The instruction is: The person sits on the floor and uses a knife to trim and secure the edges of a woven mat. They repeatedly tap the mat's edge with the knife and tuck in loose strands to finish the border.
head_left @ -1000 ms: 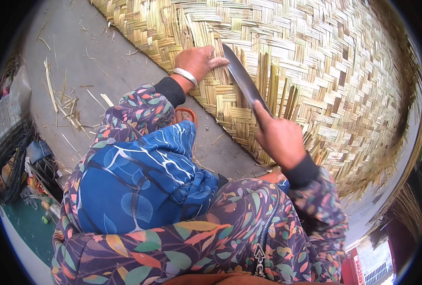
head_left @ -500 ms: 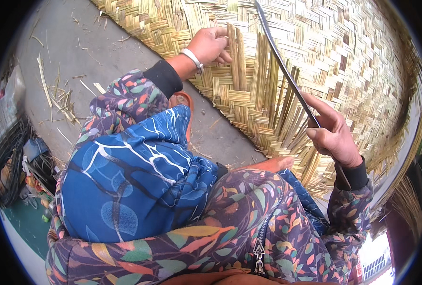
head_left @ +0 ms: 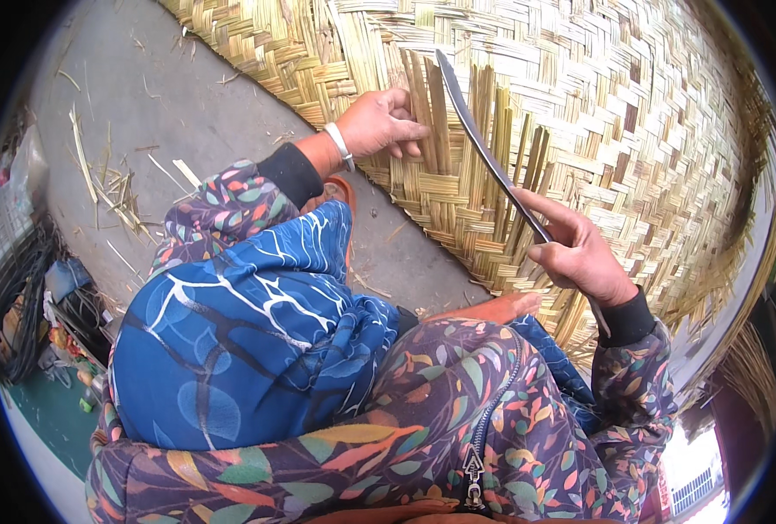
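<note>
no packages, labels, signs, screens visible

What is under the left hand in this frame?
The left hand presses its fingers on loose upright bamboo strips at the woven mat's edge. The weave directly beneath the palm is covered. The right hand holds a long blade beside them.

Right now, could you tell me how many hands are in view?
2. The left hand presses on the upright strips of the woven mat; the right hand grips a long dark blade over the mat.
</note>
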Tool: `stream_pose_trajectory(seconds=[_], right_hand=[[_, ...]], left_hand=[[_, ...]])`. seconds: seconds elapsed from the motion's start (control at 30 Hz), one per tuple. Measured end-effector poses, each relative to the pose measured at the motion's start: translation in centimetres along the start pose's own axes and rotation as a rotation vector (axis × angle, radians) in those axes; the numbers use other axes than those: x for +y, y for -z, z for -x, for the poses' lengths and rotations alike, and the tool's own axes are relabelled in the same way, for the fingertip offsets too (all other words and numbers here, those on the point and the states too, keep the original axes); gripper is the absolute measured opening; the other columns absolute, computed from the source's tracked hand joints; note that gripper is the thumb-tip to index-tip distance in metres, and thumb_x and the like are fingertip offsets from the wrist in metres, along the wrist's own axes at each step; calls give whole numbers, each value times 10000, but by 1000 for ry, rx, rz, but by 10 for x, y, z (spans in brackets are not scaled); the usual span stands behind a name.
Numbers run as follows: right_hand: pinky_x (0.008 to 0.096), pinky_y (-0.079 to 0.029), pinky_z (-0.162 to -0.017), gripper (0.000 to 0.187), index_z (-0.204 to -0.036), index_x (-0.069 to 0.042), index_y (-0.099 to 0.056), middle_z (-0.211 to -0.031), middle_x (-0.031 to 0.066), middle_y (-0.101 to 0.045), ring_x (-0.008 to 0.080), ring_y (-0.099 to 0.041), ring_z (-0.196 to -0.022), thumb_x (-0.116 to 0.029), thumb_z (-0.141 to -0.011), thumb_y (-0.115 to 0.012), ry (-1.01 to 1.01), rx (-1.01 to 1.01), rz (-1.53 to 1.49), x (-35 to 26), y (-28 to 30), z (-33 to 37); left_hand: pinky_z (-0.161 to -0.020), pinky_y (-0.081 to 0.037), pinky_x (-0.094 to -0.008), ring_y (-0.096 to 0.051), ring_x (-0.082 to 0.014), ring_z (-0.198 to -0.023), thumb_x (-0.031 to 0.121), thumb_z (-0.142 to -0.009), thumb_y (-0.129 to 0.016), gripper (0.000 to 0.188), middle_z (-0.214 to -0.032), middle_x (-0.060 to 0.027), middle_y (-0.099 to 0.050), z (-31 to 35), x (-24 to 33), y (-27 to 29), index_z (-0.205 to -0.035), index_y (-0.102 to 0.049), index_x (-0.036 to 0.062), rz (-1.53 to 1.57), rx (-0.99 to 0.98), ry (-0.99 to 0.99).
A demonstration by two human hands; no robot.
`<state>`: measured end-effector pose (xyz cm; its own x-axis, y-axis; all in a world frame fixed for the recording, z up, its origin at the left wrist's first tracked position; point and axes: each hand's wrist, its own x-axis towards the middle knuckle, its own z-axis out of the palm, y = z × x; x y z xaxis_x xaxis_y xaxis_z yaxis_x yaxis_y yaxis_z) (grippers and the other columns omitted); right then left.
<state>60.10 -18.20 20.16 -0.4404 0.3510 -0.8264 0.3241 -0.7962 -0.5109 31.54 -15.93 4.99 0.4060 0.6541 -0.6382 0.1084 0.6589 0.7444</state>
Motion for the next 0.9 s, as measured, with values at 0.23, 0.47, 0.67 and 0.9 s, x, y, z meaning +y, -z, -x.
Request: stream_pose_trajectory(seconds=[0.23,0.47,0.67,0.9], right_hand=[[183,-241,-464,594,-1401,-98,-443,-757,-103,-462,-15,-310,-540,-21,-826,-576,-53,34,14,12,3,-7],[190,-392,-598,587,-1399,-76,-442,-925,-36,-577,17,-482,-698,-27,-828,-570,-19,23,19,24,6,-14],[239,-450,-876,592,-1374,-21,-452,-1167,94,-634,99,-582,-987,-74,-800,-589,137,77,351,39,-2,-29],[306,-499,-736,584,-1338,-56,-501,-888,196,-663,203,-655,-761,-186,-781,-620,154,139,555,37,-5,-31]], left_hand=[[-498,-488,-191,-636,-89,-618,153,-858,-691,214,-772,-39,-636,-3,-7,-11,-955,-563,12,55,158,-69],[-397,-439,-192,-560,-59,-459,198,-817,-739,278,-680,-34,-640,-16,11,-13,-973,-606,10,149,164,35],[-393,-462,-225,-601,-116,-456,207,-809,-743,268,-609,-81,-628,-10,9,-21,-855,-625,-29,-12,305,58],[-413,-466,-205,-625,-108,-541,224,-834,-725,264,-748,-75,-656,-6,-5,-23,-893,-636,-17,298,350,74]])
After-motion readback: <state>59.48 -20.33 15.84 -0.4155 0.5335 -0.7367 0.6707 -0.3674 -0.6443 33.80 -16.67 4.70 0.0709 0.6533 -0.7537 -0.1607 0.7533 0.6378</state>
